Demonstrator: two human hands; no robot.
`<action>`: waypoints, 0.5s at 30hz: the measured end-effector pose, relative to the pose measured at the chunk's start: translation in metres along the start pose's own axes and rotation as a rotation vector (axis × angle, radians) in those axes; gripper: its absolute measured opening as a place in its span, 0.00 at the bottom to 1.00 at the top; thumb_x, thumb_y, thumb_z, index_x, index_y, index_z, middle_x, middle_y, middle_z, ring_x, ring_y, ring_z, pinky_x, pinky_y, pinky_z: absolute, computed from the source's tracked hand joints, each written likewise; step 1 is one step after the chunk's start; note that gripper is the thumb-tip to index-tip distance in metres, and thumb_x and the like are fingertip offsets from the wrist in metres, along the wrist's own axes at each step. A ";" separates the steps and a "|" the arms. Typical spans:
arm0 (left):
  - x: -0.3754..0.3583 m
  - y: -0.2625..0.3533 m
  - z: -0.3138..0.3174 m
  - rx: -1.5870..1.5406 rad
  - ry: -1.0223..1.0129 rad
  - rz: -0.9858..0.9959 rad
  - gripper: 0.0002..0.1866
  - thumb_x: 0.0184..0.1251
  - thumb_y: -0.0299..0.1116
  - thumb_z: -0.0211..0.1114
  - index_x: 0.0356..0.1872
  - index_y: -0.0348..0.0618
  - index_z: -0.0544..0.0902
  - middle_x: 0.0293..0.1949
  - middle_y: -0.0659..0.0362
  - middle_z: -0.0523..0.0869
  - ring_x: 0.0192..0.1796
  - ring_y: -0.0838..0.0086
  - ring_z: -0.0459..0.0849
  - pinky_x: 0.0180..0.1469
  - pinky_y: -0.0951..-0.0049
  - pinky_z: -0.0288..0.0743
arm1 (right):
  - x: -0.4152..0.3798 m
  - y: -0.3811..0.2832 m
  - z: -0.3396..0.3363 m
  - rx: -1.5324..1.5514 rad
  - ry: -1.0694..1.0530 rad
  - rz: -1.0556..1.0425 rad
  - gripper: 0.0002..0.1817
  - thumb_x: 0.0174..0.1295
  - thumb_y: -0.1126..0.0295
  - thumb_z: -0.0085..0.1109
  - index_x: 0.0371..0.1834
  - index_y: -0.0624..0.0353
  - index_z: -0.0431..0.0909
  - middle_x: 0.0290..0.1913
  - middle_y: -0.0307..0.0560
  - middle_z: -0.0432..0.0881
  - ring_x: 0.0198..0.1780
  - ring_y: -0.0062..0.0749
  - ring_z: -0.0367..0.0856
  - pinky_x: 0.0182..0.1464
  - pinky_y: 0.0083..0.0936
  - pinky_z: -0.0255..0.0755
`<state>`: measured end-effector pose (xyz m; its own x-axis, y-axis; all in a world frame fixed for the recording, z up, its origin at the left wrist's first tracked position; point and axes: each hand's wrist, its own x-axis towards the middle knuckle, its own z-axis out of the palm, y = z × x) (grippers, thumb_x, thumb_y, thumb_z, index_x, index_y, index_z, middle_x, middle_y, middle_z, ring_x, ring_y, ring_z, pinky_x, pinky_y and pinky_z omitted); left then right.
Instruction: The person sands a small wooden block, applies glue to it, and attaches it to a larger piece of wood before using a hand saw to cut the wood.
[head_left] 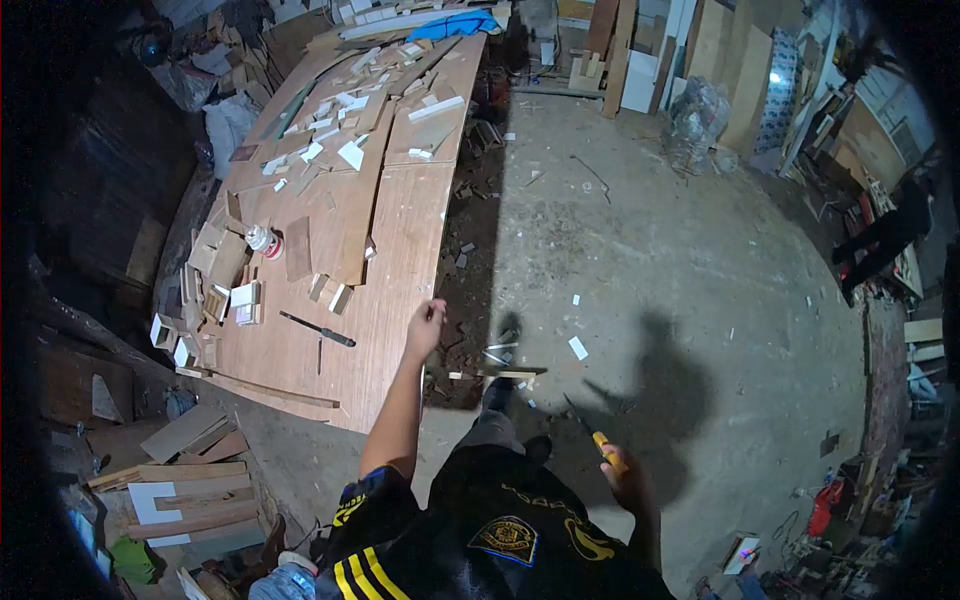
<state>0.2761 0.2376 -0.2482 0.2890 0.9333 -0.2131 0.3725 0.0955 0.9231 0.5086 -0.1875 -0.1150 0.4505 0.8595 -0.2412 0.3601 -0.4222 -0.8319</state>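
My left hand [428, 328] is over the right edge of the wooden table [400, 290], its fingers curled together; whether something small is between them I cannot make out. Low on the right, my right hand [622, 475] is wrapped round the yellow handle of a saw-like tool [600, 440], its thin dark blade pointing up and left above the floor. On the table, left of my left hand, lie a black-handled tool [325, 331] and a thin dark rod [320, 355]. A narrow wood strip [510, 373] is near my feet.
White and brown offcuts [350, 155] and a white bottle [263, 241] are on the table. Boards [190, 500] are stacked at lower left. A clear plastic bag [697, 122] stands at the back. Another person [890, 228] is at far right. Scraps dot the concrete floor [760, 330].
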 end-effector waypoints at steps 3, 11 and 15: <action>0.080 0.011 -0.013 0.211 0.178 0.169 0.18 0.73 0.43 0.59 0.47 0.36 0.81 0.34 0.51 0.86 0.39 0.67 0.86 0.44 0.68 0.78 | 0.032 -0.050 -0.002 -0.011 -0.059 0.239 0.14 0.68 0.68 0.59 0.55 0.56 0.77 0.51 0.56 0.83 0.54 0.42 0.83 0.54 0.35 0.75; 0.318 -0.023 -0.050 0.482 0.335 0.368 0.11 0.70 0.29 0.54 0.46 0.36 0.79 0.48 0.40 0.79 0.52 0.46 0.78 0.56 0.54 0.74 | 0.143 -0.094 0.046 -0.170 -0.020 0.322 0.16 0.65 0.68 0.63 0.54 0.59 0.78 0.45 0.58 0.86 0.46 0.43 0.87 0.46 0.35 0.79; 0.402 -0.019 -0.049 0.500 0.480 0.575 0.17 0.65 0.27 0.59 0.54 0.36 0.77 0.56 0.37 0.76 0.57 0.43 0.76 0.61 0.52 0.71 | 0.180 -0.115 0.061 -0.159 0.010 0.252 0.14 0.62 0.71 0.64 0.51 0.60 0.79 0.42 0.57 0.87 0.44 0.45 0.88 0.45 0.35 0.80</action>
<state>0.3420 0.6282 -0.3358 0.1911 0.8456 0.4984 0.6565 -0.4876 0.5755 0.4985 0.0336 -0.0938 0.5501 0.7193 -0.4243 0.3593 -0.6625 -0.6573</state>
